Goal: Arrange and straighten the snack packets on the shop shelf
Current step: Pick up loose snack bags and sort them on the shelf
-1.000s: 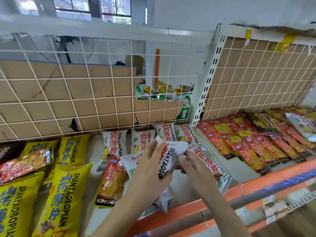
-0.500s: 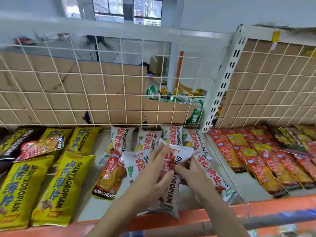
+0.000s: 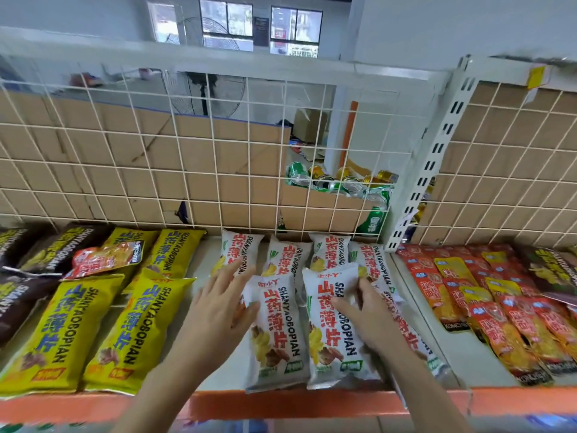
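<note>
Two white SHANYAOBOPIAN snack packets lie side by side at the shelf's front: the left one [image 3: 274, 332] and the right one [image 3: 334, 329]. My left hand [image 3: 218, 310] rests flat with spread fingers against the left packet's left edge. My right hand [image 3: 365, 314] grips the right packet at its right side, thumb on its face. Behind them several more white packets [image 3: 290, 254] stand in a row against the wire grid. Another white packet [image 3: 402, 326] lies under my right wrist, partly hidden.
Yellow packets [image 3: 134, 332] and dark brown packets [image 3: 18, 295] fill the left of the shelf, with a red packet [image 3: 106, 259] lying across them. Red and orange packets [image 3: 499, 310] cover the right bay. The orange shelf lip [image 3: 281, 404] runs along the front; a white wire grid [image 3: 187, 157] backs the shelf.
The white packets held up between both hands now lie flat side by side at the front. My hands have spread apart to their outer edges. The camera has shifted right and down.
</note>
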Tool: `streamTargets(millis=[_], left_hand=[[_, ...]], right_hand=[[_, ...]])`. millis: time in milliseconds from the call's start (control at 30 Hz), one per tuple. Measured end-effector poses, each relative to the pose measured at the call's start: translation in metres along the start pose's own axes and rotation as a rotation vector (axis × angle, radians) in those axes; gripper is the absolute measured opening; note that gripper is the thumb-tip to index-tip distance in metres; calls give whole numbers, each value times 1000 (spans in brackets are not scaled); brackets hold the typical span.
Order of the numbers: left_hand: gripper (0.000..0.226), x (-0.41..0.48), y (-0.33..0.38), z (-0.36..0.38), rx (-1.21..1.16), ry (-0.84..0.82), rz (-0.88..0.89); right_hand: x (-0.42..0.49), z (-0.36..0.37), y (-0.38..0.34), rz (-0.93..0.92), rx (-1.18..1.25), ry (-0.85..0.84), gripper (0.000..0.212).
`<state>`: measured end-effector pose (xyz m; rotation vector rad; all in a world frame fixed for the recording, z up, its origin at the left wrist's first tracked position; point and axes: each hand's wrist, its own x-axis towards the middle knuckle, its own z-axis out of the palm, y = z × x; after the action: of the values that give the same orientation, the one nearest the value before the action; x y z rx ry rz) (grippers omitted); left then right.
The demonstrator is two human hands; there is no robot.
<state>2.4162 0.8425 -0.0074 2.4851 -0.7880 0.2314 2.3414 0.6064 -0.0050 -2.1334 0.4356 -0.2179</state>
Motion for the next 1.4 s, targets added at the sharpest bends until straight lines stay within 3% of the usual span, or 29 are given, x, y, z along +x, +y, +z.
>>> streamTargets(millis=[167, 300, 467, 600, 900, 1133, 1400], left_hand=[[63, -13, -13, -7, 69, 17, -69], [63, -21, -23, -11, 84, 40, -98], [48, -31, -26, -17, 34, 109, -121], [52, -39, -30, -18, 45, 92, -132], [54, -66, -38, -39, 196, 156, -232], [55, -86, -70, -65, 162, 202, -280], [56, -79, -110, -94, 157, 209, -242]], right_hand=[[0, 4, 6, -26, -70, 19, 28], [-3, 5, 11, -51, -195, 96, 67], [-2, 6, 24, -187, -407, 175, 44], [-4, 5, 29, -226, -469, 186, 35], [-15, -8, 6, -290, -482, 136, 45], [-13, 7, -28, -377, -489, 104, 60], [-5, 62, -71, -417, -445, 48, 47]])
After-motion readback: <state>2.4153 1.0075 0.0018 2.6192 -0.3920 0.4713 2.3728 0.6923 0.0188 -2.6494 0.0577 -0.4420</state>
